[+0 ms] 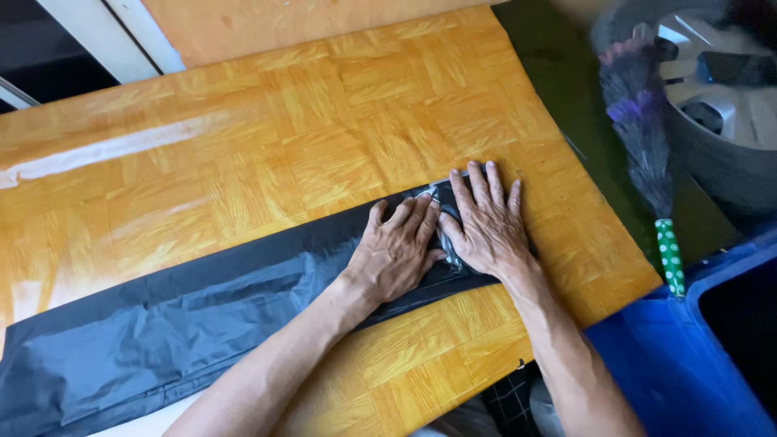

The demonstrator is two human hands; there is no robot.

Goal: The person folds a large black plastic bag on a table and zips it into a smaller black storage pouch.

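A long black plastic bag (162, 324) lies flat across a wooden parquet-pattern table (324, 121), running from the lower left to the middle right. My left hand (396, 251) presses palm down on the bag near its right end. My right hand (486, 222) lies flat beside it, fingers spread, on the bag's right end, where the plastic is bunched and shiny between the two hands. Both hands touch the bag and neither grips it.
A feather duster (643, 137) with a green dotted handle stands off the table's right edge. A blue bin (672, 364) is at the lower right. A car wheel (720, 105) is at the upper right, and a dark green strip runs beside the table.
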